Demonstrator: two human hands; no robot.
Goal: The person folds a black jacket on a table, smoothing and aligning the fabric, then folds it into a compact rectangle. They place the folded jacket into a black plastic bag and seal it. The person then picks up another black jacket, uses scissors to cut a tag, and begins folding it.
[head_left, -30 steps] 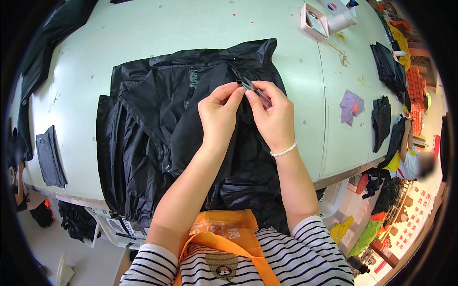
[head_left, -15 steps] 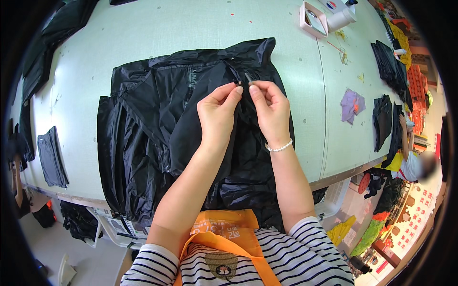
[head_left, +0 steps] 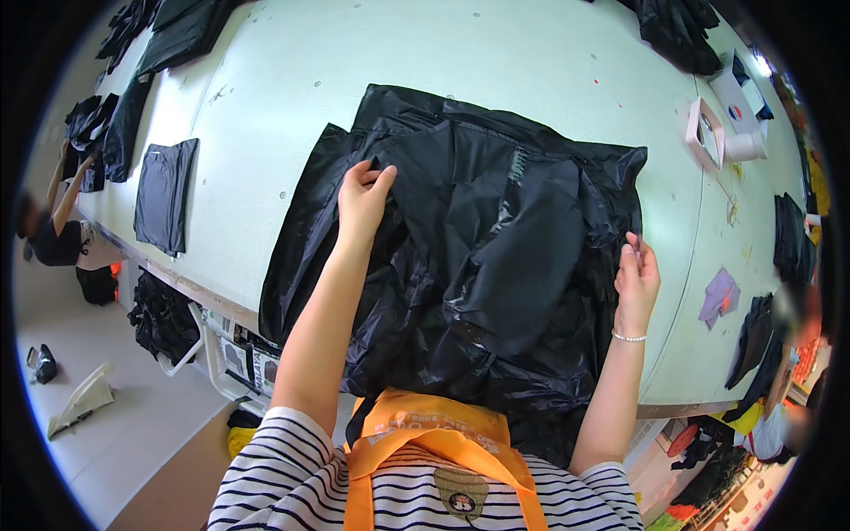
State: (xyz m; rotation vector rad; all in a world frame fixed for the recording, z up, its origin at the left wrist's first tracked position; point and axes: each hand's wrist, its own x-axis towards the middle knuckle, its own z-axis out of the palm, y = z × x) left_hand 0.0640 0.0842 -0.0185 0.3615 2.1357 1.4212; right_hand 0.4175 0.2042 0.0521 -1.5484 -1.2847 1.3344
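A large glossy black garment [head_left: 478, 239] lies spread and rumpled on the pale table [head_left: 292, 80], its lower part hanging over the near edge. My left hand [head_left: 361, 199] rests on the garment's left side, fingers pinching a fold near its upper left corner. My right hand [head_left: 636, 276] grips the garment's right edge, fingers closed on the fabric, a bead bracelet on that wrist. The two hands are far apart, one at each side of the garment.
A folded dark piece [head_left: 164, 195] and more black garments [head_left: 133, 53] lie at the table's left. A pink tape dispenser [head_left: 706, 133] and white box sit at the right, with a purple scrap [head_left: 719, 296]. Another person [head_left: 53, 230] is at far left.
Both hands were together at the garment's middle, working on a small part. They have moved apart to its left and right edges, and the view has shifted.
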